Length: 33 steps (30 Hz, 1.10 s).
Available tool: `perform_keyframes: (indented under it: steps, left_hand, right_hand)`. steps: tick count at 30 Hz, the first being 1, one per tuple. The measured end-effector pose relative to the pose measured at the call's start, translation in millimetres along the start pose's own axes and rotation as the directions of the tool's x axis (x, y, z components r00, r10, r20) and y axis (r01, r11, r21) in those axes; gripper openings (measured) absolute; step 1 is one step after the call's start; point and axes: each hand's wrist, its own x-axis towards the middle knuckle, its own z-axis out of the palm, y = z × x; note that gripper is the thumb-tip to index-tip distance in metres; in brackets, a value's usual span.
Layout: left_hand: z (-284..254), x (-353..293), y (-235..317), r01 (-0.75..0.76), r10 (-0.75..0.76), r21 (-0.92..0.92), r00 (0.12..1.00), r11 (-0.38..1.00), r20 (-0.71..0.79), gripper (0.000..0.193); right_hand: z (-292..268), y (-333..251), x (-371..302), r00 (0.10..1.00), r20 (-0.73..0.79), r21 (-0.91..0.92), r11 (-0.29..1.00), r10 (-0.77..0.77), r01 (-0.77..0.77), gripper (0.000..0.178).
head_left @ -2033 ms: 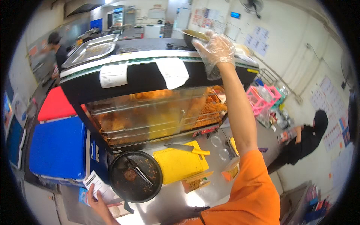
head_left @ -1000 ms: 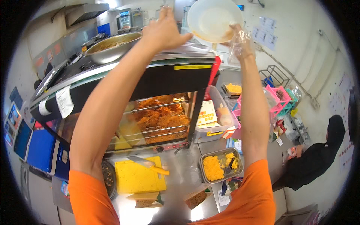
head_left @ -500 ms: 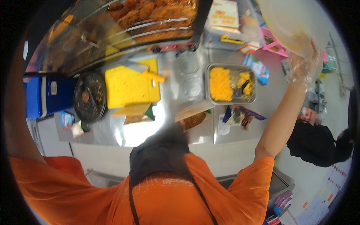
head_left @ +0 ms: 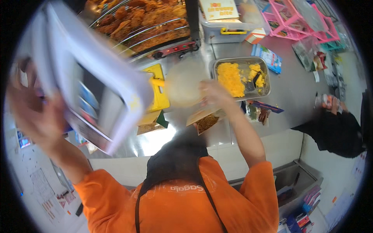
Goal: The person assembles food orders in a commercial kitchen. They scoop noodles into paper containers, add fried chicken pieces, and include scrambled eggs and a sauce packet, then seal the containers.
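My left hand (head_left: 42,112), blurred by motion, grips the edge of a large white box-like piece (head_left: 116,73) with a rectangular window. That piece is raised and tilted at the left, covering much of the counter there. My right hand (head_left: 213,93) holds the rim of a round translucent disc (head_left: 184,85), perhaps a lid or shallow bowl, above the counter. To the right of the disc stands a metal tray (head_left: 268,83) with yellow shredded food (head_left: 231,79) and a dark utensil. Just below the disc lies an open paper packet (head_left: 207,123) with brown food.
A glass display case of fried food (head_left: 151,21) stands at the back left, with a yellow board (head_left: 157,99) before it. Behind the tray are a clear bin (head_left: 229,33), a blue packet (head_left: 267,58) and pink baskets (head_left: 285,23). Another person's dark sleeve (head_left: 336,132) is at right.
My right hand has brought the translucent disc from the upper right down to the counter's middle. My left hand has come into view with the large white piece.
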Motion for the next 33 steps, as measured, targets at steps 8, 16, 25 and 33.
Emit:
perform_keyframes:
  steps: [8,16,25,33]
  left_hand:
    - [156,-206,-41,0.267,-0.166,0.002,0.595,0.964,0.786,0.120]
    - [260,-288,-61,-0.148,0.064,-0.001,0.419,0.989,0.906,0.099]
    - [317,-302,-66,0.249,-0.152,0.006,0.571,0.968,0.807,0.093]
    - [271,-330,-100,0.608,-0.550,0.226,0.420,0.761,0.721,0.072]
  right_hand:
    - [18,43,54,0.910,-0.268,-0.269,0.883,0.315,-0.384,0.043]
    - [-12,61,61,0.893,-0.406,0.011,0.979,0.193,-0.206,0.031]
    - [-28,54,25,0.932,-0.353,-0.098,0.987,0.086,-0.129,0.028]
    - [32,115,27,0.986,0.059,-0.307,0.937,-0.158,0.168,0.029]
